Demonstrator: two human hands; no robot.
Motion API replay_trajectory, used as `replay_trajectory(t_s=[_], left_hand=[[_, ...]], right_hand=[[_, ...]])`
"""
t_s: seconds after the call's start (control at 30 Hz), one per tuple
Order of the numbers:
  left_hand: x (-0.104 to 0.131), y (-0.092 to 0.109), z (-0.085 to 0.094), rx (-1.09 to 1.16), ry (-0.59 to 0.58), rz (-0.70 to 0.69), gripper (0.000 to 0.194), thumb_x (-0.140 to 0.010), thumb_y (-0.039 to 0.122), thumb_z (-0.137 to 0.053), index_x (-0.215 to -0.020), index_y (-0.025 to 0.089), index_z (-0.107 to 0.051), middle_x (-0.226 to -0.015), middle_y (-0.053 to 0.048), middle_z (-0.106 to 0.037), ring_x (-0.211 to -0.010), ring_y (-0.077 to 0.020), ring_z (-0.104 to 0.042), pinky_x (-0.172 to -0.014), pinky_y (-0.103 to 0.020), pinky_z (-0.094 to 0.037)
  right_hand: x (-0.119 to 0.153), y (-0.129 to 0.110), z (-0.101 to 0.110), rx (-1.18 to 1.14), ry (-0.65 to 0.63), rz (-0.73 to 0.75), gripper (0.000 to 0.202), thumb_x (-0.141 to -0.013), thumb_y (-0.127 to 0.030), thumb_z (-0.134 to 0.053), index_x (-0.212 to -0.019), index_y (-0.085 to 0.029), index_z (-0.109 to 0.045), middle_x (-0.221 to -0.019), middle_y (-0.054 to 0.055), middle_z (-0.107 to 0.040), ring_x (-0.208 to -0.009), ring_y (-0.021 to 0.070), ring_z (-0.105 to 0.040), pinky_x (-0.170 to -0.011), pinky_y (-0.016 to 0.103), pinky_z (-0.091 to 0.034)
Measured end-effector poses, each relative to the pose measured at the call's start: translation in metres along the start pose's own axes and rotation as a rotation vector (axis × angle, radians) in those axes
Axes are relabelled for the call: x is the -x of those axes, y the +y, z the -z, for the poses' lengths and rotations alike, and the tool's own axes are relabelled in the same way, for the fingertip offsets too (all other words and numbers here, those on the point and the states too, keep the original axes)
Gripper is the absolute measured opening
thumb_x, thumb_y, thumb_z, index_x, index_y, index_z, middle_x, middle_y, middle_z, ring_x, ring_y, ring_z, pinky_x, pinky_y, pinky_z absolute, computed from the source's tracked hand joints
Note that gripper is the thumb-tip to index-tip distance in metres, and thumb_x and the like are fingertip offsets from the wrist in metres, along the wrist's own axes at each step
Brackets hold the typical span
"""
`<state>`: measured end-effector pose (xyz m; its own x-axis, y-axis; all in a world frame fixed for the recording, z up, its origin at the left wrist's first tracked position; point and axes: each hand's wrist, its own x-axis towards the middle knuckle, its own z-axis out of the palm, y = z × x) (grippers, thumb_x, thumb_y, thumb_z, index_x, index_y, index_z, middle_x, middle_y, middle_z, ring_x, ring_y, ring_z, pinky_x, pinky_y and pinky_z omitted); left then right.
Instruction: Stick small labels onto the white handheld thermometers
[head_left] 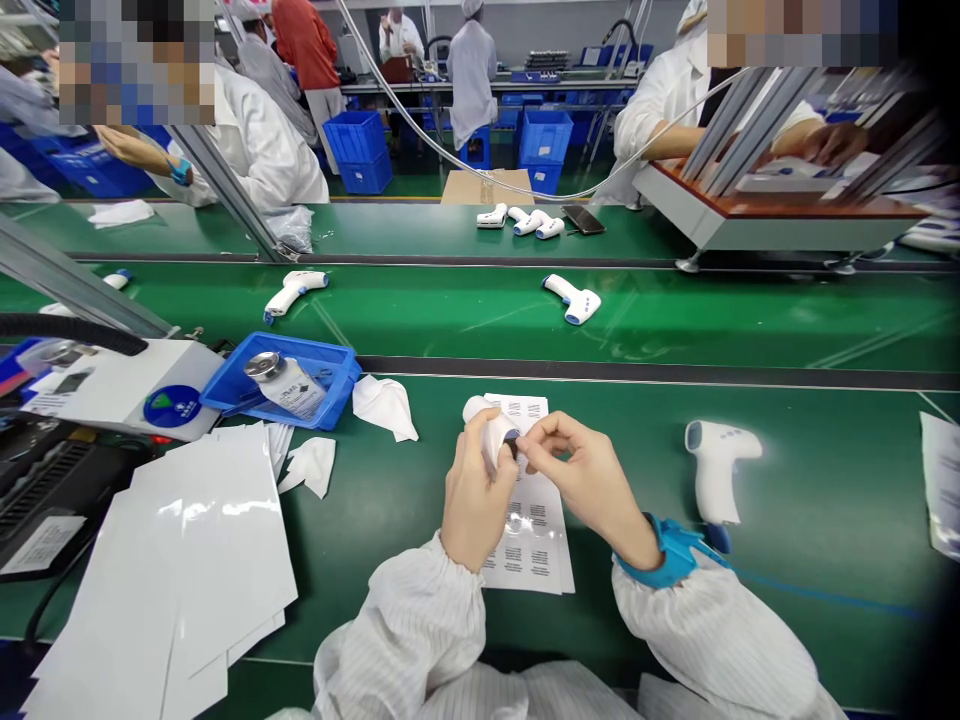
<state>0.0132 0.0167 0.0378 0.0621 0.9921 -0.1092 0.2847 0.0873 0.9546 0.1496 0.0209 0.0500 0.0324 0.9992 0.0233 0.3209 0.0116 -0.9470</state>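
My left hand (478, 492) is closed around a white device (491, 432) with a dark part at its near end, held above the label sheet. My right hand (581, 470) touches the device's dark end with thumb and forefinger pinched; whatever lies between those fingertips is too small to make out. A blue band circles my right wrist. Beneath both hands lies a white sheet of printed labels (534, 545). Another white handheld thermometer (718, 470) with a blue end rests on the green table to the right.
A blue tray (341, 400) holds a bottle (289, 385), with crumpled white paper (385, 405) beside it. White sheets (195, 540) cover the left. Thermometers (574, 300) lie on the green belt (450, 310). People sit beyond it.
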Motion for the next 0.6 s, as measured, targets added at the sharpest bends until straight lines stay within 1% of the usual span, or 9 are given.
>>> replay_trajectory(t_s=[0.07,0.13,0.23,0.3,0.37,0.43,0.47,0.57,0.6], left_hand=[[0.001,0.0,0.0,-0.063,0.011,-0.002,0.038,-0.09,0.029,-0.046,-0.128,0.031,-0.045,-0.107,-0.005,-0.058,-0.087,-0.0224,-0.059,-0.078,-0.037,-0.046],[0.001,-0.001,0.0,-0.065,0.021,-0.005,0.038,-0.089,0.03,-0.048,-0.127,0.031,-0.046,-0.106,-0.005,-0.057,-0.086,-0.0219,-0.058,-0.079,-0.037,-0.045],[-0.002,-0.002,0.002,0.117,-0.045,0.055,0.036,-0.089,0.029,-0.047,-0.125,0.029,-0.046,-0.099,-0.004,-0.056,-0.076,-0.0179,-0.057,-0.071,-0.033,-0.048],[-0.003,-0.002,0.004,0.312,-0.151,0.164,0.04,-0.088,0.027,-0.048,-0.127,0.029,-0.041,-0.087,-0.001,-0.054,-0.062,-0.0133,-0.052,-0.059,-0.028,-0.048],[-0.004,-0.001,0.006,0.476,-0.244,0.248,0.049,-0.083,0.023,-0.052,-0.129,0.03,-0.037,-0.082,0.001,-0.05,-0.053,-0.0092,-0.046,-0.05,-0.025,-0.045],[-0.003,0.001,0.007,0.559,-0.293,0.255,0.061,-0.075,0.014,-0.057,-0.13,0.031,-0.035,-0.087,0.001,-0.051,-0.051,-0.0066,-0.045,-0.048,-0.022,-0.043],[-0.002,0.001,0.008,0.571,-0.3,0.235,0.066,-0.072,0.009,-0.057,-0.13,0.032,-0.035,-0.092,0.0,-0.053,-0.052,-0.0058,-0.045,-0.049,-0.021,-0.043],[0.0,0.0,0.006,0.531,-0.279,0.172,0.071,-0.068,0.003,-0.055,-0.13,0.032,-0.036,-0.101,-0.001,-0.055,-0.055,-0.0055,-0.045,-0.049,-0.02,-0.041],[0.001,-0.001,0.006,0.512,-0.262,0.16,0.072,-0.068,0.004,-0.055,-0.131,0.033,-0.036,-0.102,-0.001,-0.055,-0.056,-0.0062,-0.046,-0.05,-0.021,-0.042]], right_hand=[[0.002,-0.001,-0.002,-0.046,-0.014,-0.06,0.015,-0.081,-0.034,-0.065,-0.075,-0.022,-0.056,-0.064,-0.002,-0.064,-0.059,0.0158,-0.063,-0.056,0.028,-0.05],[0.001,-0.001,-0.003,-0.185,-0.058,-0.119,0.02,-0.078,-0.036,-0.067,-0.075,-0.022,-0.052,-0.065,-0.002,-0.064,-0.057,0.015,-0.064,-0.054,0.028,-0.051],[-0.004,0.002,-0.002,-0.317,-0.117,-0.205,0.027,-0.076,-0.04,-0.067,-0.074,-0.023,-0.046,-0.055,-0.006,-0.056,-0.044,0.0108,-0.053,-0.045,0.025,-0.045],[-0.007,0.004,-0.001,-0.245,-0.05,-0.168,0.025,-0.078,-0.04,-0.065,-0.077,-0.023,-0.047,-0.056,-0.007,-0.052,-0.046,0.0103,-0.049,-0.046,0.025,-0.042],[-0.007,0.004,-0.001,-0.117,0.014,-0.057,0.022,-0.076,-0.035,-0.068,-0.086,-0.023,-0.052,-0.074,-0.003,-0.058,-0.064,0.0134,-0.056,-0.058,0.027,-0.047],[-0.006,0.003,-0.003,-0.009,0.0,0.055,0.027,-0.073,-0.029,-0.072,-0.095,-0.024,-0.056,-0.097,0.001,-0.061,-0.087,0.0178,-0.058,-0.075,0.032,-0.048],[-0.006,0.002,-0.005,0.018,-0.017,0.091,0.026,-0.073,-0.027,-0.071,-0.096,-0.025,-0.058,-0.101,0.002,-0.06,-0.092,0.0189,-0.057,-0.08,0.033,-0.047],[-0.01,0.003,-0.011,-0.014,0.01,0.111,0.008,-0.082,-0.029,-0.064,-0.086,-0.023,-0.061,-0.083,0.0,-0.059,-0.08,0.0167,-0.056,-0.076,0.031,-0.045],[-0.012,0.004,-0.013,-0.045,0.033,0.103,0.009,-0.083,-0.031,-0.063,-0.082,-0.023,-0.06,-0.077,-0.001,-0.058,-0.075,0.0157,-0.055,-0.073,0.03,-0.045]])
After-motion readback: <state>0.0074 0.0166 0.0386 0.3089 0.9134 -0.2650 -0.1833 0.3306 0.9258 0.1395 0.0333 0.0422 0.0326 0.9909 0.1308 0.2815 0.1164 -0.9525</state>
